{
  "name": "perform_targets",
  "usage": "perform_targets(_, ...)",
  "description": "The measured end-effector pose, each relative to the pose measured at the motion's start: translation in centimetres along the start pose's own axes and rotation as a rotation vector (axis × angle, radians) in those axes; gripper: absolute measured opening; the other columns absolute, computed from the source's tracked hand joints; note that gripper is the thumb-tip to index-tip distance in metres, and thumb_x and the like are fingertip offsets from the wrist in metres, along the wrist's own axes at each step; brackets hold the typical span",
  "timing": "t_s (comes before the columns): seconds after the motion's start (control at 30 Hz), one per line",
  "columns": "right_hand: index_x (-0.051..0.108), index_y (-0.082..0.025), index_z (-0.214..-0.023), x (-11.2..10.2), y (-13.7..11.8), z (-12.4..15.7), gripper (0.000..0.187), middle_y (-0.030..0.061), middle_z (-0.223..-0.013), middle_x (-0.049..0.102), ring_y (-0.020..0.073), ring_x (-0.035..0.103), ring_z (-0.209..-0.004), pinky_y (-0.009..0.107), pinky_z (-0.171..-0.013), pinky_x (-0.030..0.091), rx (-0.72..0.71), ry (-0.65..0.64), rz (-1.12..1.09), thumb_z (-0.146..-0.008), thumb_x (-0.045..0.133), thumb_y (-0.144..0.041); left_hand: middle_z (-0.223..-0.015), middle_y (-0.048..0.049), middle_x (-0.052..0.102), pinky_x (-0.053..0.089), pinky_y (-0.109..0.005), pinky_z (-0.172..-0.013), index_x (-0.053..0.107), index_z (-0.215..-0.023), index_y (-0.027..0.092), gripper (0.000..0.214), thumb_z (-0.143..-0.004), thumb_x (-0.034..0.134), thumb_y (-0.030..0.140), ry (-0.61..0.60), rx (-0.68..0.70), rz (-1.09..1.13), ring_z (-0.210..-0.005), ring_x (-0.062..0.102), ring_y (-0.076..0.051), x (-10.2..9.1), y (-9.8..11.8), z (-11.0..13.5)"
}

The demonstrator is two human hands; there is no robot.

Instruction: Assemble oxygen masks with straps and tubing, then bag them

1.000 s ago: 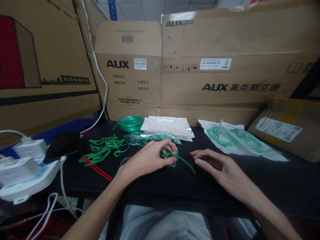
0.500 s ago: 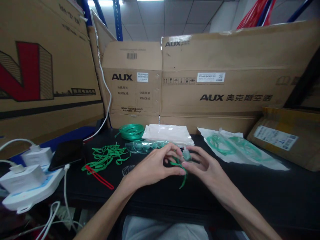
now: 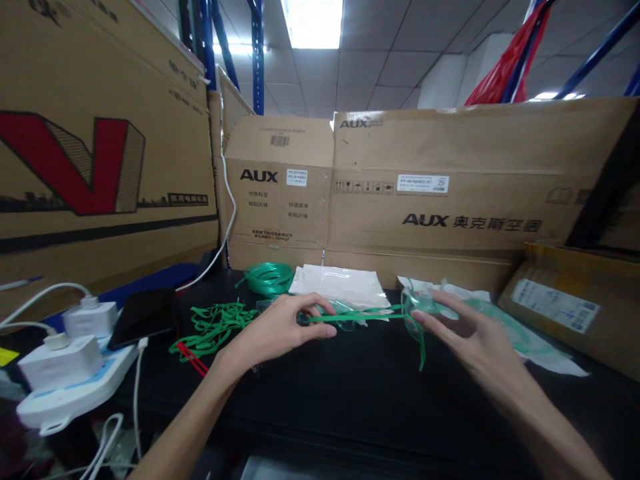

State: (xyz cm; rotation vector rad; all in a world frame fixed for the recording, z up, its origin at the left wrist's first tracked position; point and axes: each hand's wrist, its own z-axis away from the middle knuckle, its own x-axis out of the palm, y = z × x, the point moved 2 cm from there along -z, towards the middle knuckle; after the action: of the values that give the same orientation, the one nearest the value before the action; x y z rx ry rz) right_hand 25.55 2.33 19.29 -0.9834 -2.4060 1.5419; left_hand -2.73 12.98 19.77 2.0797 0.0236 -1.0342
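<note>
A green elastic strap (image 3: pixel 367 315) is stretched level across the middle, between my two hands. My left hand (image 3: pixel 280 331) is closed on one end, pinching it between thumb and fingers. In my right hand (image 3: pixel 477 333) is a clear plastic oxygen mask (image 3: pixel 411 312), gripped between thumb and fingers; the strap runs into its side, and a short loose tail hangs below. More clear masks (image 3: pixel 346 320) lie on the black table behind the strap, partly covered by my left hand.
Left of my hands are a heap of green straps (image 3: pixel 220 327) and a red loop (image 3: pixel 193 360). Behind stand coiled green tubing (image 3: pixel 270 279) and white packets (image 3: pixel 340 280). Bagged tubing (image 3: pixel 520 330) and a carton (image 3: pixel 575 307) are right; a power strip (image 3: pixel 75 393) is left.
My hands have moved apart, the left one leftward and the right one rightward with the mask. The green strap, bunched before, is now pulled straight. The head view has tilted up.
</note>
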Motion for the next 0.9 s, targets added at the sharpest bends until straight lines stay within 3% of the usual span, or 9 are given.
perform_targets(0.1, 0.075, -0.021, -0.109, 0.5, 0.1, 0.4, 0.050, 0.0078, -0.095, 0.080, 0.0300, 0.077, -0.085, 0.038, -0.074, 0.064, -0.027, -0.113, 0.032, -0.073, 0.083, -0.054, -0.097, 0.0021, 0.078, 0.045, -0.026, -0.082, 0.078, -0.101, 0.026, 0.021, -0.090, 0.073, 0.043, -0.101, 0.051, 0.002, -0.093, 0.070, -0.019, 0.5, 0.0, 0.0)
perform_targets(0.27, 0.075, -0.024, -0.108, 2.4, 0.2, 1.2, 0.042, 0.0050, -0.100, 0.079, 0.0286, 0.075, -0.093, 0.037, -0.083, 0.062, -0.094, -0.185, 0.076, -0.080, 0.077, -0.054, -0.110, 0.0010, 0.078, 0.044, -0.029, -0.096, 0.078, -0.103, 0.027, 0.019, -0.090, 0.073, 0.041, -0.047, 0.101, -0.044, -0.108, 0.068, -0.021, 1.0, 0.1, -0.1)
perform_targets(0.4, 0.075, -0.022, -0.105, 4.4, -0.1, 1.7, 0.040, 0.0074, -0.103, 0.080, 0.0300, 0.076, -0.098, 0.037, -0.086, 0.062, -0.048, -0.289, -0.039, -0.081, 0.076, -0.054, -0.121, -0.0013, 0.075, 0.048, -0.028, -0.090, 0.072, -0.121, 0.026, 0.034, -0.092, 0.071, 0.044, 0.042, 0.100, 0.067, -0.102, 0.069, -0.019, 2.0, 1.3, -0.1)
perform_targets(0.5, 0.074, -0.021, -0.101, 5.8, -0.1, 2.1, 0.039, 0.0074, -0.097, 0.080, 0.0300, 0.077, -0.095, 0.036, -0.085, 0.063, -0.051, -0.304, -0.105, -0.081, 0.076, -0.054, -0.124, -0.0042, 0.074, 0.050, -0.029, -0.086, 0.067, -0.132, 0.025, 0.049, -0.092, 0.067, 0.053, 0.025, 0.097, 0.132, -0.098, 0.070, -0.020, 3.3, 2.3, -0.1)
perform_targets(0.6, 0.068, -0.022, -0.104, 6.8, 0.6, 2.3, 0.039, 0.0049, -0.090, 0.079, 0.0274, 0.078, -0.089, 0.032, -0.081, 0.063, -0.084, -0.256, -0.089, -0.083, 0.074, -0.055, -0.106, -0.0037, 0.079, 0.049, -0.029, -0.079, 0.074, -0.121, 0.023, 0.043, -0.095, 0.061, 0.055, -0.003, 0.096, 0.118, -0.089, 0.070, -0.021, 4.3, 2.5, -0.2)
perform_targets(0.73, 0.063, -0.022, -0.114, 7.5, 2.0, 2.4, 0.046, 0.0079, -0.099, 0.079, 0.0265, 0.077, -0.089, 0.032, -0.079, 0.063, -0.107, -0.185, -0.018, -0.085, 0.071, -0.058, -0.081, -0.0009, 0.078, 0.043, -0.028, -0.067, 0.081, -0.097, 0.021, 0.041, -0.101, 0.053, 0.050, 0.002, 0.089, 0.041, -0.075, 0.067, -0.020, 4.8, 2.0, -0.3)
perform_targets(0.9, 0.066, -0.022, -0.115, 7.9, 2.6, 2.1, 0.057, 0.0107, -0.098, 0.081, 0.0297, 0.079, -0.085, 0.038, -0.075, 0.067, -0.076, -0.256, -0.167, -0.078, 0.074, -0.066, -0.092, -0.0018, 0.082, 0.044, -0.027, -0.072, 0.083, -0.099, 0.023, 0.035, -0.102, 0.053, 0.041, 0.038, 0.094, 0.002, -0.076, 0.068, -0.018, 5.2, 2.1, -0.2)
